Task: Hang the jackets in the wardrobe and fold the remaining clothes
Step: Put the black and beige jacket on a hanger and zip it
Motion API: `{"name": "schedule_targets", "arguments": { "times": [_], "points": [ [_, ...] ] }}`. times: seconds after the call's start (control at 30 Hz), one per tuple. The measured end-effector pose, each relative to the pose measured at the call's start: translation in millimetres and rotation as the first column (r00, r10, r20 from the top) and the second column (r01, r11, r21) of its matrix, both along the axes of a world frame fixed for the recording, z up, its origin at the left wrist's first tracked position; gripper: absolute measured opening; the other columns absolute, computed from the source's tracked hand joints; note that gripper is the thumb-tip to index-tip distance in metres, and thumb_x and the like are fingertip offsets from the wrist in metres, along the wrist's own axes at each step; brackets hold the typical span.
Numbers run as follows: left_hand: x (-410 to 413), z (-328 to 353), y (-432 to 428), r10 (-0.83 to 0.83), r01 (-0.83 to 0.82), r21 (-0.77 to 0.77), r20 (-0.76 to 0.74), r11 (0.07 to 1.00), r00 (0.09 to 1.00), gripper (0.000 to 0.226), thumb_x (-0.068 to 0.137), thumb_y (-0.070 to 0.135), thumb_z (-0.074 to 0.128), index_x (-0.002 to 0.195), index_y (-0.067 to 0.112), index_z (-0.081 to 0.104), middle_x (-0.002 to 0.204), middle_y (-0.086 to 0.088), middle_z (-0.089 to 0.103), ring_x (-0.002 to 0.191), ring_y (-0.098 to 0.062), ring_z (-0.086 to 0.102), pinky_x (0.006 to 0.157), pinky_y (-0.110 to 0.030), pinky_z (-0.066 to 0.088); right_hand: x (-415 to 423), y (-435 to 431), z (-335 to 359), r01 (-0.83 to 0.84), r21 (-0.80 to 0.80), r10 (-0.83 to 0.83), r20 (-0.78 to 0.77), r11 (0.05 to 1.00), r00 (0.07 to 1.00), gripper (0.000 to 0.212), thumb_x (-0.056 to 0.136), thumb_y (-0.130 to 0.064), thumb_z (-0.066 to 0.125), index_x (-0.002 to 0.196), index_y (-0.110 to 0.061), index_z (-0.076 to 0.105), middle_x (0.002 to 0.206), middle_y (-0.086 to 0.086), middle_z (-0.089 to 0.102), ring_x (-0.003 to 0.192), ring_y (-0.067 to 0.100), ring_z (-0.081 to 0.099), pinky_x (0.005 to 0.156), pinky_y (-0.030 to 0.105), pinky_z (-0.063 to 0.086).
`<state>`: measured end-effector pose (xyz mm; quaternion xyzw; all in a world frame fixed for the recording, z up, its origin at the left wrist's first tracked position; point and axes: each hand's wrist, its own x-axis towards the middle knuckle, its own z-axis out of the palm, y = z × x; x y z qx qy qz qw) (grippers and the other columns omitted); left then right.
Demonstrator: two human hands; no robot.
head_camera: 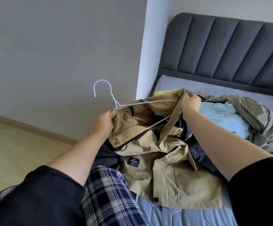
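A tan jacket (168,162) with a black label lies half lifted over the mattress (189,216). A white wire hanger (111,95) pokes out of its collar, hook pointing up and left, one arm running inside the fabric. My left hand (102,121) grips the jacket's collar edge at the hanger's neck. My right hand (190,101) pinches the far shoulder of the jacket over the hanger's right end. Behind lie a light blue garment (222,118), an olive-grey jacket (259,119) and a bit of yellow cloth (165,92).
A dark garment (202,154) lies under the tan jacket. A padded grey headboard (230,46) stands at the back right. A grey wall (59,54) and light wood floor (18,152) are on the left. Plaid trousers (109,198) cover my leg.
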<state>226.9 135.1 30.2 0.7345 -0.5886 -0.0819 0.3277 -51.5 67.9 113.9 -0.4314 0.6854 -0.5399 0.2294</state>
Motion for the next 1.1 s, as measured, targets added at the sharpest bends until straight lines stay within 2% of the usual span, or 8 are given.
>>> {"name": "schedule_targets", "arguments": {
  "times": [0.1,0.3,0.4,0.5,0.67,0.87,1.0,1.1],
  "points": [
    [2.9,0.7,-0.5,0.019,-0.018,-0.032,0.043,0.999,0.999,0.015,0.095,0.012,0.050,0.104,0.003,0.058,0.104,-0.021,0.064,0.100,-0.040,0.058,0.080,-0.037,0.042,28.1,2.3,7.8,-0.073,-0.018,0.074,0.021,0.997,0.997,0.035,0.100,-0.025,0.043,0.066,-0.017,0.046,0.068,0.001,0.051,0.070,0.020,0.054,0.066,0.033,0.049],
    [15.2,7.3,-1.2,-0.031,0.047,-0.077,0.192,0.996,0.981,0.017,0.093,0.011,0.048,0.104,0.006,0.060,0.100,-0.018,0.065,0.096,-0.039,0.060,0.075,-0.037,0.042,33.5,13.6,34.5,0.018,-0.112,-0.029,-0.094,0.994,0.995,0.024,0.101,-0.020,0.038,0.089,-0.011,0.057,0.084,-0.001,0.052,0.085,0.019,0.049,0.074,0.027,0.037],
    [-7.6,10.6,-0.4,-0.180,0.207,-0.052,0.322,0.977,0.929,0.019,0.094,0.022,0.046,0.101,0.010,0.060,0.097,-0.012,0.065,0.093,-0.035,0.062,0.073,-0.035,0.042,77.8,32.0,36.4,-0.291,-0.123,0.254,-0.252,0.949,0.934,0.024,0.098,-0.019,0.046,0.103,-0.006,0.066,0.091,0.002,0.060,0.087,0.019,0.054,0.074,0.024,0.038],
    [-33.0,15.5,0.2,-0.250,0.273,-0.036,0.307,0.961,0.918,0.022,0.094,0.030,0.045,0.094,0.011,0.056,0.083,-0.007,0.061,0.085,-0.033,0.061,0.070,-0.034,0.043,112.0,49.1,30.4,-0.491,-0.129,0.465,-0.185,0.862,0.866,0.019,0.095,-0.016,0.051,0.088,-0.005,0.064,0.079,0.004,0.060,0.069,0.012,0.053,0.064,0.025,0.039],
    [-21.6,46.3,-3.8,0.017,-0.031,-0.103,-0.128,0.994,0.992,0.020,0.093,0.015,0.048,0.097,0.013,0.067,0.098,-0.016,0.068,0.094,-0.038,0.061,0.070,-0.030,0.035,91.6,48.3,35.1,-0.401,-0.074,0.381,-0.196,0.913,0.904,0.025,0.092,-0.015,0.044,0.071,-0.005,0.050,0.066,0.008,0.050,0.068,0.022,0.045,0.058,0.028,0.036],
    [-1.7,133.3,-1.4,0.021,-0.044,-0.241,-0.098,0.970,0.995,0.021,0.091,0.016,0.046,0.095,0.016,0.067,0.098,-0.012,0.068,0.093,-0.036,0.061,0.068,-0.029,0.035,132.1,59.5,98.0,-0.515,-0.195,0.502,-0.113,0.835,0.857,0.040,0.094,-0.010,0.043,0.056,-0.020,0.036,0.055,-0.001,0.037,0.057,0.018,0.037,0.055,0.026,0.033],
    [31.5,207.7,6.7,0.131,-0.137,-0.329,-0.040,0.934,0.991,0.018,0.092,0.020,0.044,0.082,0.019,0.060,0.091,-0.010,0.066,0.081,-0.032,0.057,0.066,-0.031,0.035,164.5,64.0,157.3,-0.580,-0.293,0.609,0.009,0.760,0.793,0.024,0.088,-0.002,0.043,0.066,-0.010,0.045,0.063,0.005,0.046,0.069,0.020,0.045,0.068,0.029,0.037],
    [61.0,274.0,19.6,0.253,-0.226,-0.406,0.012,0.886,0.967,0.017,0.092,0.019,0.043,0.083,0.019,0.058,0.088,-0.008,0.063,0.077,-0.030,0.051,0.065,-0.032,0.034,203.7,76.4,212.7,-0.639,-0.410,0.717,0.054,0.651,0.695,0.016,0.088,0.003,0.041,0.082,0.003,0.056,0.086,0.025,0.062,0.084,0.038,0.059,0.079,0.038,0.050]
  ]
}}
